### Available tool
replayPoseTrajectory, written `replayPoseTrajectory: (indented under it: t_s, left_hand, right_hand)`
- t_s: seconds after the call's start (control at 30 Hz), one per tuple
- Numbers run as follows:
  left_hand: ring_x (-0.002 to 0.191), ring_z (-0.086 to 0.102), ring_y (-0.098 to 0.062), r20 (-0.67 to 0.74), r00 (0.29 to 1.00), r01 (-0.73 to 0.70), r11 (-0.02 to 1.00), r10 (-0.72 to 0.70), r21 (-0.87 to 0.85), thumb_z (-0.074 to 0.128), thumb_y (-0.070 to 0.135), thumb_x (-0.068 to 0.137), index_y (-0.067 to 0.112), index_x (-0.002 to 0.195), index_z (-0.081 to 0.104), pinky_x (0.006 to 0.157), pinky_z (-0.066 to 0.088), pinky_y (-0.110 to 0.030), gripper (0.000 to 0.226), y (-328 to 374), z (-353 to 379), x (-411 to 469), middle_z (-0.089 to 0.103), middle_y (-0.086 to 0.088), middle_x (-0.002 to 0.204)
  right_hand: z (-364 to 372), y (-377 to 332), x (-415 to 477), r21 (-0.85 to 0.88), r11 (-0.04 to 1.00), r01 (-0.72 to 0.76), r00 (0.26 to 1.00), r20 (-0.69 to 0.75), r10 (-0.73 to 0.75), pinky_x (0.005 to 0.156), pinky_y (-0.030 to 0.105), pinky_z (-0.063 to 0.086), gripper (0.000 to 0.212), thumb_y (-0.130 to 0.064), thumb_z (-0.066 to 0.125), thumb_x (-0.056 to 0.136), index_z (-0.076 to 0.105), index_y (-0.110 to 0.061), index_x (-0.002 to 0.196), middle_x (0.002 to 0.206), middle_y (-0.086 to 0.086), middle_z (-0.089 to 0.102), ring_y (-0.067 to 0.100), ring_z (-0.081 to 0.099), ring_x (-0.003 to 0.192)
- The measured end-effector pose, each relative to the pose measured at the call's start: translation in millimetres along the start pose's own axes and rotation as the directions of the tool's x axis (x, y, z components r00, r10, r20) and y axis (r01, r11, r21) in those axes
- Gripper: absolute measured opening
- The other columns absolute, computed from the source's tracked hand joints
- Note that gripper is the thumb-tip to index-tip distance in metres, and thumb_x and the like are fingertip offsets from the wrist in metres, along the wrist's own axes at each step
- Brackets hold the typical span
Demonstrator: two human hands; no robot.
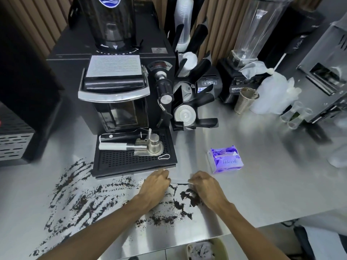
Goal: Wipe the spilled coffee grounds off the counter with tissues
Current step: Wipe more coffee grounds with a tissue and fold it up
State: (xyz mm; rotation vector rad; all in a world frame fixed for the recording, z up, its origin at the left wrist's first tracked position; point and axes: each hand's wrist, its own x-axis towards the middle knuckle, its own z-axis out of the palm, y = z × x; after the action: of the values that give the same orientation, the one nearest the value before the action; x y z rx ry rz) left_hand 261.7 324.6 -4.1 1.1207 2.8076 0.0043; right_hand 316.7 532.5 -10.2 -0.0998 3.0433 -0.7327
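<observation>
Dark coffee grounds (pixel 84 201) are smeared across the steel counter (pixel 262 175), from the left side to the middle front. My left hand (pixel 155 186) and my right hand (pixel 204 186) each pinch one end of a thin pale tissue (pixel 179 180), stretched between them just in front of the drip tray. More grounds (pixel 189 197) lie right below the tissue. A purple tissue pack (pixel 225 159) sits on the counter to the right of my right hand.
A black coffee machine (pixel 116 87) stands behind my hands, with a drip tray (pixel 135 160) holding two portafilters (pixel 131 145). A lid and cup rack (pixel 191 102), a blender (pixel 249 53), a metal cup (pixel 246 100) and a plastic bag (pixel 272 92) crowd the back right. A bin (pixel 206 248) sits below the front edge.
</observation>
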Motion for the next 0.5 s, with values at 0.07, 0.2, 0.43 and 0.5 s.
replayPoseTrajectory:
  t_s: [0.07, 0.2, 0.43, 0.5]
  left_hand:
    - [0.106, 0.053, -0.018, 0.001, 0.999, -0.038, 0.999, 0.038, 0.014, 0.058, -0.001, 0.087, 0.011, 0.119, 0.067, 0.093, 0.046, -0.03, 0.035, 1.0, -8.7, 3.9, 0.064, -0.004, 0.111]
    - [0.108, 0.05, -0.02, -0.089, 0.984, -0.146, 0.987, 0.151, 0.06, 0.053, -0.002, 0.092, 0.003, 0.122, 0.062, 0.097, 0.042, -0.03, 0.031, 17.2, -15.3, 38.0, 0.062, -0.008, 0.113]
    - [0.095, 0.057, -0.019, -0.001, 0.94, -0.342, 0.94, 0.342, -0.009, 0.059, -0.008, 0.086, 0.007, 0.105, 0.069, 0.081, 0.051, -0.027, 0.027, -0.7, -0.3, 43.9, 0.062, -0.004, 0.098]
    - [0.095, 0.058, -0.02, 0.019, 0.909, -0.415, 0.91, 0.415, -0.025, 0.057, -0.003, 0.087, 0.009, 0.105, 0.07, 0.079, 0.052, -0.033, 0.025, -6.8, -4.7, 46.1, 0.062, -0.004, 0.097]
  right_hand:
    - [-4.6, 2.1, -10.4, 0.116, 0.993, -0.015, 0.993, -0.117, 0.029, 0.073, 0.002, 0.044, 0.024, 0.007, 0.068, 0.081, 0.076, -0.009, 0.098, 0.097, 0.002, 0.066, -0.005, 0.053, 0.073]
    - [-9.2, 11.4, -20.6, -0.016, 0.977, -0.213, 0.956, -0.21, 0.205, 0.066, 0.015, 0.045, 0.025, -0.001, 0.068, 0.083, 0.076, -0.016, 0.101, 0.099, 0.001, 0.067, 0.014, 0.062, 0.077]
    - [21.3, -23.2, -64.6, 0.019, 0.942, -0.336, 0.908, -0.258, 0.329, 0.062, 0.034, 0.056, 0.024, -0.006, 0.066, 0.08, 0.077, -0.022, 0.094, 0.092, -0.003, 0.066, 0.017, 0.065, 0.075]
    - [23.8, -31.7, -73.8, 0.09, 0.931, -0.353, 0.886, -0.288, 0.363, 0.066, 0.03, 0.055, 0.028, -0.007, 0.062, 0.079, 0.077, -0.022, 0.098, 0.092, -0.004, 0.065, 0.014, 0.064, 0.073]
